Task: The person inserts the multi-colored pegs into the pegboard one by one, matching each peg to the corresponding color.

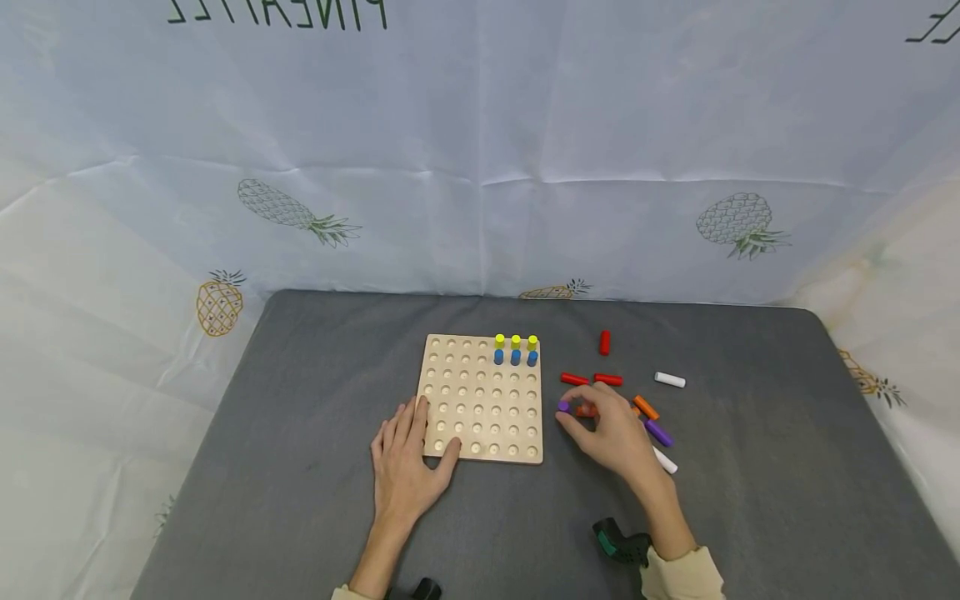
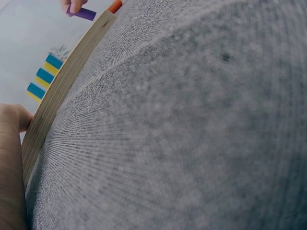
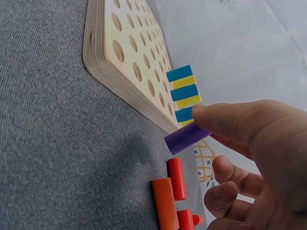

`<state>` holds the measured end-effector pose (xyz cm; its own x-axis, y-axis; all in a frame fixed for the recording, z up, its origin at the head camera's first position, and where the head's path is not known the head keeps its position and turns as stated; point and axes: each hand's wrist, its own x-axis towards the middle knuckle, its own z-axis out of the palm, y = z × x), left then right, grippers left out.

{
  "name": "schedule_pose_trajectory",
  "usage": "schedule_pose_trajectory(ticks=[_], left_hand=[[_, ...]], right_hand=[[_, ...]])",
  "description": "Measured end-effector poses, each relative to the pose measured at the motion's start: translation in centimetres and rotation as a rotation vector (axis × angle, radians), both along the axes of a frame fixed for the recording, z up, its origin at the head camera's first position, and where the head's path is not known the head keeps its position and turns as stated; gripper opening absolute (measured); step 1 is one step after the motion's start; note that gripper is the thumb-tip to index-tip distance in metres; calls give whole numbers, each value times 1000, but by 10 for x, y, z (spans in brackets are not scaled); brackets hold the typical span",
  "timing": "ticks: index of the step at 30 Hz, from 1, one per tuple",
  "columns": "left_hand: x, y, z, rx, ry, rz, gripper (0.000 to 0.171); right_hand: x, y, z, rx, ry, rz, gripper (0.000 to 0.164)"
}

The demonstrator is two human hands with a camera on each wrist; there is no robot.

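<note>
A pale wooden pegboard (image 1: 486, 402) with rows of round holes lies on the grey table. My left hand (image 1: 405, 479) rests on its left and near edges, fingers spread and fairly straight. Between thumb and fingertip my right hand (image 1: 617, 432) pinches a purple peg (image 3: 184, 139), just off the board's right side and above the cloth. Yellow pegs (image 1: 515, 342) stand upright in the far row's right end, with blue pegs (image 1: 515, 357) in the row in front. In the right wrist view, the other fingers of the right hand are curled, touching no peg.
Loose pegs lie right of the board: several red pegs (image 1: 608, 380), an orange peg (image 1: 646, 407), another purple peg (image 1: 658, 432) and white pegs (image 1: 670, 380). Some are partly hidden by the right hand. A patterned white cloth (image 1: 480, 233) hangs behind the table (image 1: 300, 500).
</note>
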<state>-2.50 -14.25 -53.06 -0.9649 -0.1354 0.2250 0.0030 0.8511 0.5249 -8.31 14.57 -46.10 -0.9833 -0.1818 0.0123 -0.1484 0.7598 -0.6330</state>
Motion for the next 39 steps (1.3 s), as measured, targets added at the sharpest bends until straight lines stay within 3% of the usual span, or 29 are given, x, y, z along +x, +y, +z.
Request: schedule_pose_trajectory(ticks=[21,27,39], left_hand=[[0,0,0,2,-1,2,84],[0,0,0,-1,-1,3,84],[0,0,0,-2,3,7,83]], right_hand=[[-7,-13,2,-3,4,-15,21],[-9,-18,3,-57,40,-4,19],[-18,-31,4,-116,25,-8,20]])
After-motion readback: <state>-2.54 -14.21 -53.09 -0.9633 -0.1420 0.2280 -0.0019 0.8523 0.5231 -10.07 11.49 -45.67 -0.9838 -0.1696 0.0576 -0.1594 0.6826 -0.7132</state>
